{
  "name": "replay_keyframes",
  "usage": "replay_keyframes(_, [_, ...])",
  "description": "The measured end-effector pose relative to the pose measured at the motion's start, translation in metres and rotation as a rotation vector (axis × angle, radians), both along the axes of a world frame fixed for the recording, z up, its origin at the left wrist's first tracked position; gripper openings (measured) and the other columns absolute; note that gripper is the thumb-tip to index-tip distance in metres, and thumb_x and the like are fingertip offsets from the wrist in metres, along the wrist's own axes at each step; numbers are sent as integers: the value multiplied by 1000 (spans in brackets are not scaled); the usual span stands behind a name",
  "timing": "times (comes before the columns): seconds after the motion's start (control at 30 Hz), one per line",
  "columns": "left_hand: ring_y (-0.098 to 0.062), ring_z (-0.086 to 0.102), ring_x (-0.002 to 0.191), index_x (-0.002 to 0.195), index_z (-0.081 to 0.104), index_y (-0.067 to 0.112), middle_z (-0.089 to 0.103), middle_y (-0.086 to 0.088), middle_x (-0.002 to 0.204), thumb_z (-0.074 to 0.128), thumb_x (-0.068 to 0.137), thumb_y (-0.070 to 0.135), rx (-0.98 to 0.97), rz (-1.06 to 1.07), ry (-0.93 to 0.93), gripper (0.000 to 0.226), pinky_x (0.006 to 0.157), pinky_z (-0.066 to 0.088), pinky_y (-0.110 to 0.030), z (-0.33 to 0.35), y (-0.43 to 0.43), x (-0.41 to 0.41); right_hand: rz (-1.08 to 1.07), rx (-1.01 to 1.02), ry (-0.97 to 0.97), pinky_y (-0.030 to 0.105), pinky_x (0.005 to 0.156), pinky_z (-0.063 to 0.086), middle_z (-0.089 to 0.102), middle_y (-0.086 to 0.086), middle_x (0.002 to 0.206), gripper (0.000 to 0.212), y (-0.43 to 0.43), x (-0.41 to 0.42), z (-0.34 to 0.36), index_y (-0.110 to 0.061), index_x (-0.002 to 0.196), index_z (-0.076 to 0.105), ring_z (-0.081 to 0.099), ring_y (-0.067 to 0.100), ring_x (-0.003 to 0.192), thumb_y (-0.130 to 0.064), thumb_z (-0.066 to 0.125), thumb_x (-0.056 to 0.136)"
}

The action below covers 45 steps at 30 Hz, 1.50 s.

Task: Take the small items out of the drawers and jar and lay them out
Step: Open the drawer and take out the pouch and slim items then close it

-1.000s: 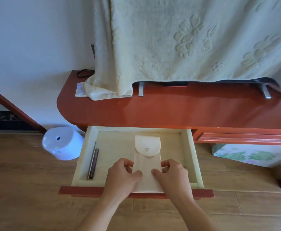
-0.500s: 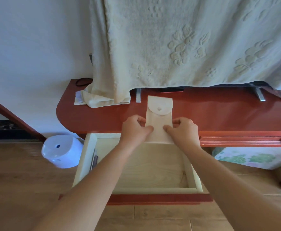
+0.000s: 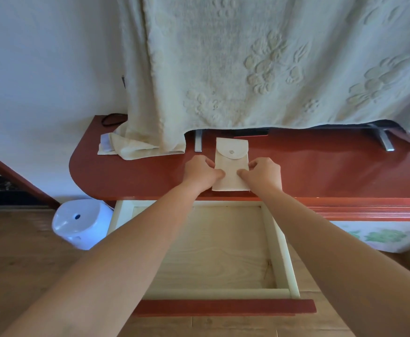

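Pouch (image 3: pixel 230 166) near cabinet top (image 3: pixel 320 171) front edge, 2 hands pinching

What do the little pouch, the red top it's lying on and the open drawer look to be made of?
The pouch looks like cream woven cloth, matte, with a small snap on its rounded flap. The red top seems to be lacquered wood or board: glossy, with soft reflections. The open drawer looks like pale unfinished wood, its grain showing on the floor, with a red-painted front.
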State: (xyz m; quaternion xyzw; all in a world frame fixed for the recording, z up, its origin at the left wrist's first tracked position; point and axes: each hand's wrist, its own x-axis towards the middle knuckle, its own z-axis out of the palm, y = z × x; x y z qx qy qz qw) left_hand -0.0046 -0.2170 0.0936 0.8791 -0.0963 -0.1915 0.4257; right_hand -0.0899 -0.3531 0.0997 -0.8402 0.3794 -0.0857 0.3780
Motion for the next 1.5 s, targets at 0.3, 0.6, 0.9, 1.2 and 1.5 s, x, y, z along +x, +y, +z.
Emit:
replay_keyframes(0.3, [-22,64,82,95,64,7,67,-5,89,75,70,27,195,-99,-127,34,61,49,-31,-4,-10,1,64,-108,109,26,50,48,68,12,79,24,-2,6,-15,0,85,67,64,23,64,-23,70,79])
replay_keyframes(0.6, [-19,58,88,96,64,22,63,5,93,69,75,39,275,-220,-257,28,76,48,-32,3,59,-2,76,-279,-88,32,69,46,63,0,95,26,21,-29,-6,-15,106,62,56,18,82,-30,61,84])
replay_keyframes(0.9, [-26,60,93,93,66,14,69,-3,93,62,79,30,522,-139,-214,21,76,49,-33,-3,156,-22,310,-213,33,30,65,43,66,-4,98,27,113,-52,-43,-20,108,60,61,21,87,-36,57,86])
replay_keyframes(1.2, [-32,64,81,87,61,-3,65,-19,85,48,88,28,702,-71,98,34,59,43,-31,-53,183,-60,406,-24,267,28,62,50,66,-1,94,26,159,-59,-83,-20,108,61,63,21,80,-28,54,85])
replay_keyframes(1.5, [-32,59,96,96,62,2,64,-17,102,48,84,13,830,-94,55,22,77,51,-35,-72,170,-69,460,-55,383,26,58,43,63,1,95,24,158,-62,-95,-18,110,60,60,22,78,-23,55,87])
